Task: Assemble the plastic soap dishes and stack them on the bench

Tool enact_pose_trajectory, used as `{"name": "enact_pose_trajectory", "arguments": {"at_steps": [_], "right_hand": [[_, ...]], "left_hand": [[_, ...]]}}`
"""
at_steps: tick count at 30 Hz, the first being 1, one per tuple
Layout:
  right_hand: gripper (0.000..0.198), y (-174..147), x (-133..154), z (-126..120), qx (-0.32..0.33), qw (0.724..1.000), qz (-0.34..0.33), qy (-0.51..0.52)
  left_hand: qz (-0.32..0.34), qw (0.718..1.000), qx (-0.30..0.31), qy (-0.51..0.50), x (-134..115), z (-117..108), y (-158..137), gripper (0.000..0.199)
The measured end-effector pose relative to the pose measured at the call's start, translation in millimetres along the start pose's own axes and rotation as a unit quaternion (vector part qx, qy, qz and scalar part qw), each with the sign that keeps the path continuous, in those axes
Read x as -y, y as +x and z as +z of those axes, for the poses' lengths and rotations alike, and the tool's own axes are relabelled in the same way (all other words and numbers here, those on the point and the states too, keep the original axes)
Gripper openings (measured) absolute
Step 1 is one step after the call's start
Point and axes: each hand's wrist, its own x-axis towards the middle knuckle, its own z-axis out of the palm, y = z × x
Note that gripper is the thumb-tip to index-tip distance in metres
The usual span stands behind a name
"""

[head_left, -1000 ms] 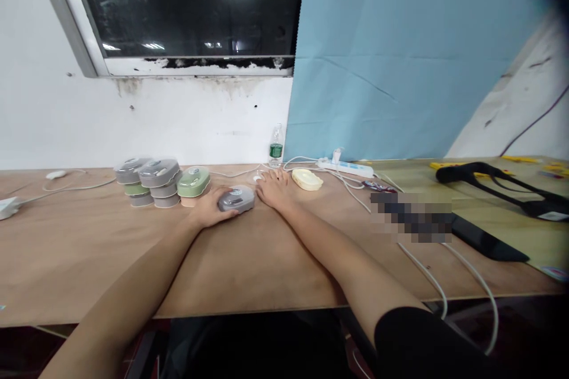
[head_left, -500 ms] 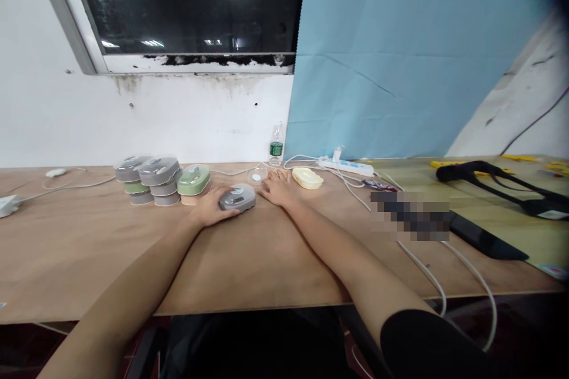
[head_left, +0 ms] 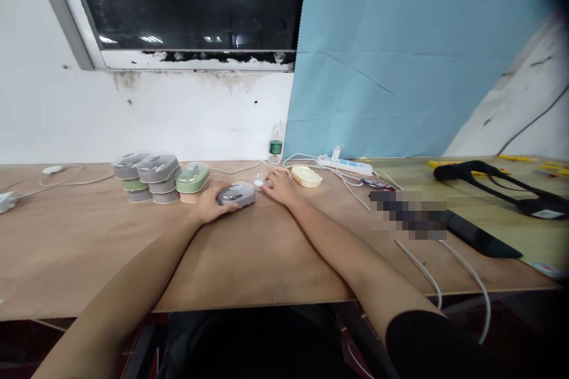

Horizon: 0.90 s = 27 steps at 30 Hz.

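Observation:
My left hand [head_left: 210, 204] is curled round the left side of a grey oval box [head_left: 237, 195] with a see-through lid, which rests on the table. Just right of that box, my right hand [head_left: 281, 187] has its fingers bent at the edge of a clear lid [head_left: 258, 183] marked with a white round spot. The lid's outline is faint, and the fingertips are partly hidden. Beyond the right hand lies an open cream-coloured box part [head_left: 306, 176]. Left of my left hand, a green-lidded box [head_left: 192, 178] sits on a peach-coloured one.
Grey and green boxes [head_left: 159, 168] stand stacked at the left. A water bottle [head_left: 276, 143] is by the wall. Behind the right hand runs a power strip [head_left: 345, 164] with white cables. A dark phone-like slab [head_left: 482, 234] and a black strap frame [head_left: 480, 180] lie right.
The clear lid has shifted slightly toward me, beside my right fingers. My left hand keeps its hold on the grey box. The view has tilted a little.

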Motion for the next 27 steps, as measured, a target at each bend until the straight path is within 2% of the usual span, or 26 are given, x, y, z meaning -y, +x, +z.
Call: {"name": "enact_pose_trajectory", "arguments": {"at_steps": [3,7,11,14,19,24,27], "right_hand": [[0.039,0.2,6.3,-6.6,-0.050,0.999,-0.011,0.004],[0.044,-0.1,13.9,-10.7,-0.080,0.995,-0.049,0.015],[0.026,0.5,16.8,-5.8,-0.072,0.987,-0.136,0.042],[0.016,0.9,16.9,-2.9,-0.081,0.982,-0.162,0.045],[0.010,-0.1,20.2,-6.3,-0.111,0.984,-0.138,0.019],[0.009,0.0,26.2,-5.4,-0.129,0.987,-0.093,0.030],[0.008,1.6,20.7,-3.2,-0.161,0.985,-0.004,0.069]], "left_hand": [[-0.045,0.996,-0.034,-0.070,3.8,3.6,3.1,0.070],[-0.074,0.978,-0.089,-0.175,8.1,8.0,8.2,0.063],[-0.109,0.958,-0.086,-0.252,6.9,12.2,10.0,0.063],[-0.131,0.942,-0.067,-0.300,2.4,14.5,9.0,0.063],[-0.142,0.915,-0.062,-0.372,-3.9,19.9,9.3,0.061],[-0.143,0.874,-0.134,-0.445,-5.5,25.4,15.0,0.053],[-0.158,0.838,-0.187,-0.488,-1.1,21.7,18.9,0.047]]}}
